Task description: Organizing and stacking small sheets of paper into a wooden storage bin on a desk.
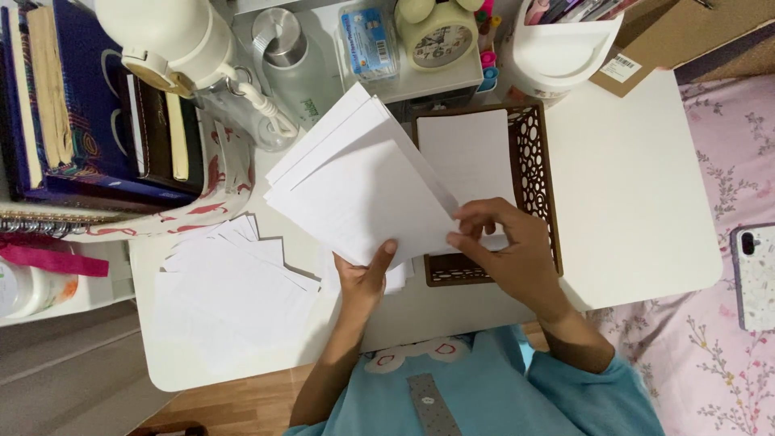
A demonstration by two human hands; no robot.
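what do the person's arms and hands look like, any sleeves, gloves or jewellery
Both forearms are bare down to the hands. The left hand and the right hand wear no gloves, and no rings, watch or bracelet show. Light blue fabric, seemingly a short-sleeved top, covers the body and ends near the right elbow. Fingernails look short and unpainted, though they are small in this view.

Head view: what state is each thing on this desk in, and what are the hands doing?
Paper sheets: fanned, held above desk.
Left hand: grips the fan's bottom edge.
Right hand: pinches the fan's right corner.
Brown tray: open, white paper inside.
Loose sheets: spread flat on desk.
Steel-capped bottle: capped, upright.
Phone: face down on bedspread.
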